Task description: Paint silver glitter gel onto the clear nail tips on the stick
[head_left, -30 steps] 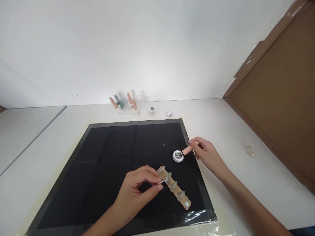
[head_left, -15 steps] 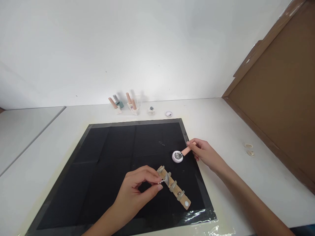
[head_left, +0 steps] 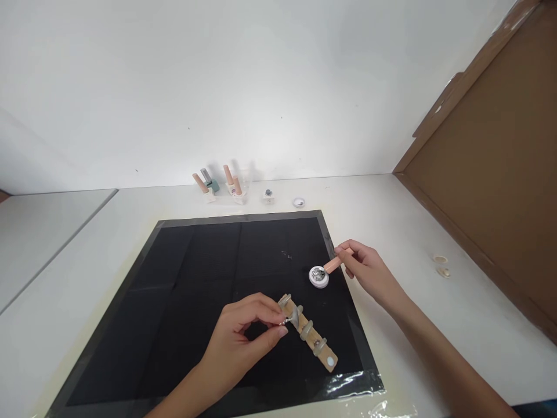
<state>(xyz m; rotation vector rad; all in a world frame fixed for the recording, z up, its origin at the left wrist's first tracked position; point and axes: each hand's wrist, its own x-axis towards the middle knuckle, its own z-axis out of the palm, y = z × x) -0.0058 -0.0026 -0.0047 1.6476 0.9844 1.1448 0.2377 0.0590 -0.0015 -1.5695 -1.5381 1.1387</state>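
My left hand [head_left: 248, 334] pinches the thin silver stem of a grey-looking false nail tip [head_left: 295, 317] between thumb and fingertips. The nail tip is in front of a tan strip [head_left: 331, 350], on which several more nail tips stand in a row; I cannot tell whether it touches the strip. Farther right, my right hand [head_left: 363, 268] is closed around the peach handle of a nail polish brush [head_left: 334, 264]. The brush end reaches into a small round white pot [head_left: 319, 284] holding silvery, foil-like material. The pot appears to rest on the black mat [head_left: 195, 325].
Several nail polish bottles [head_left: 239, 194] stand by the wall in a clear holder. Right of them are a small clear bottle [head_left: 268, 197] and a white lid [head_left: 299, 202]. Two small pale pieces [head_left: 442, 271] lie at right, near a brown cardboard panel [head_left: 491, 174].
My right hand and the brush have shifted slightly right, and the white pot has moved the same way. My left hand and the nail tip stay in place.
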